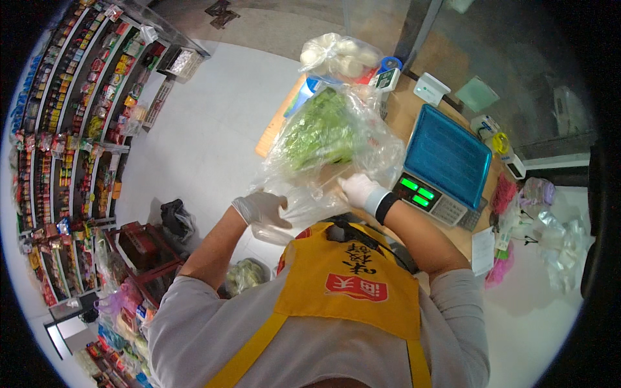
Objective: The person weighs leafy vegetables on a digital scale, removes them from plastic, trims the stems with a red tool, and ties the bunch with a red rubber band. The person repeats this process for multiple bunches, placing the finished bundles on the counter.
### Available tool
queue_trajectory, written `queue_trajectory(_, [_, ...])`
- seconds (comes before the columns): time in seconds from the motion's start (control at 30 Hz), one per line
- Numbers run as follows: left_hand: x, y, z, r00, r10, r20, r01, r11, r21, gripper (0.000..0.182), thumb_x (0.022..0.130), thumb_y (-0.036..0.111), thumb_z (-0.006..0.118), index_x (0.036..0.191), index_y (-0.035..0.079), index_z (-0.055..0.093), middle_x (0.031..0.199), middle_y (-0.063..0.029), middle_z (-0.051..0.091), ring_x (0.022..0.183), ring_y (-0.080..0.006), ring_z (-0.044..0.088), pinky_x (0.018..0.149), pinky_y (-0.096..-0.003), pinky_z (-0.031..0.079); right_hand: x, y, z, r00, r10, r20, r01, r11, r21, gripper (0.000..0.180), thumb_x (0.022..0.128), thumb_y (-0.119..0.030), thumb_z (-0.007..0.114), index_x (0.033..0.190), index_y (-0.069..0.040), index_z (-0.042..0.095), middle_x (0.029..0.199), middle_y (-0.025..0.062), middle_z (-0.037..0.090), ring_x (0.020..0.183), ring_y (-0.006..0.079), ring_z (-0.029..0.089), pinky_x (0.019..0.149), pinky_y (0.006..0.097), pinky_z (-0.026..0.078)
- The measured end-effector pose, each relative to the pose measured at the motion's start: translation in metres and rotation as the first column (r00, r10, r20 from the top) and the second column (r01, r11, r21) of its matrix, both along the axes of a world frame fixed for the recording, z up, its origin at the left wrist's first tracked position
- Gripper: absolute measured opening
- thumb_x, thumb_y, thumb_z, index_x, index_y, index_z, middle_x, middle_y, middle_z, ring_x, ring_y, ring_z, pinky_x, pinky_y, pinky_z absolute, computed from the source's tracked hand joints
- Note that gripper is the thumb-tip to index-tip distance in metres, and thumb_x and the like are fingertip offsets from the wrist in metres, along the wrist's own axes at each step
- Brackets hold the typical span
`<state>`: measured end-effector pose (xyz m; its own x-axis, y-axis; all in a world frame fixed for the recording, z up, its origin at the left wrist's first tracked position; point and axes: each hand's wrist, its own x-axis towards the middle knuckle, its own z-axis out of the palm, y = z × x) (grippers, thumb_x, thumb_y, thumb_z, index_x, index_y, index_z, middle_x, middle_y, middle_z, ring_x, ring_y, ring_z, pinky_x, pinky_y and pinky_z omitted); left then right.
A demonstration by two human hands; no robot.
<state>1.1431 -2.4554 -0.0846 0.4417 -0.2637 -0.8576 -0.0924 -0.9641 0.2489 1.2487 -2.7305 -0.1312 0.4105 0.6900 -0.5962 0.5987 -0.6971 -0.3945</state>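
Note:
A clear plastic bag [383, 140] with leafy green lettuce [322, 128] inside lies over the near left part of the wooden table. My right hand [361, 191], in a white glove with a black band at the wrist, grips the bag's near edge. At the bag's near left side is my left hand [264, 209], also gloved, with thumb and fingers apart; whether film lies between them is hard to tell. Right of the bag stands a digital scale with a blue tray [449, 155] and a lit green display [417, 191].
A tied bag of white round items [339, 53] sits at the table's far end. Small stands and a yellow-topped bottle [502, 145] line the right edge. Stocked shelves [82, 97] stand at left, with a dark bag [177, 218] on the floor. Bags hang at right [563, 247].

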Motion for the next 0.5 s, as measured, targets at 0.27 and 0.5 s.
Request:
queue_trajectory(0.27, [0.037, 0.044, -0.037, 0.794, 0.451, 0.408, -0.434, 0.890, -0.139, 0.061, 0.096, 0.054, 0.055, 0.129, 0.002, 0.061, 0.118, -0.0215, 0.069, 0.109, -0.0358, 0.064, 0.097, -0.0386, 0.049, -0.013, -0.004, -0.027, 0.966, 0.253, -0.051, -0.258, 0.946, -0.196, 0.041, 0.090, -0.018, 0.057, 0.128, -0.002, 0.058, 0.115, 0.0226, 0.065, 0.103, 0.0390, 0.064, 0.097, 0.0456, 0.048])
queue_trajectory(0.5, [0.046, 0.032, -0.017, 0.531, 0.835, 0.143, -0.581, 0.482, -0.656, 0.060, 0.098, 0.049, 0.057, 0.140, 0.006, 0.055, 0.137, -0.0153, 0.060, 0.123, -0.0234, 0.055, 0.107, -0.0372, 0.042, 0.005, 0.009, 0.003, 0.980, -0.199, -0.014, 0.180, 0.852, 0.491, 0.058, 0.090, -0.024, 0.061, 0.143, -0.004, 0.047, 0.138, 0.0260, 0.052, 0.126, 0.0420, 0.052, 0.107, 0.0446, 0.043])
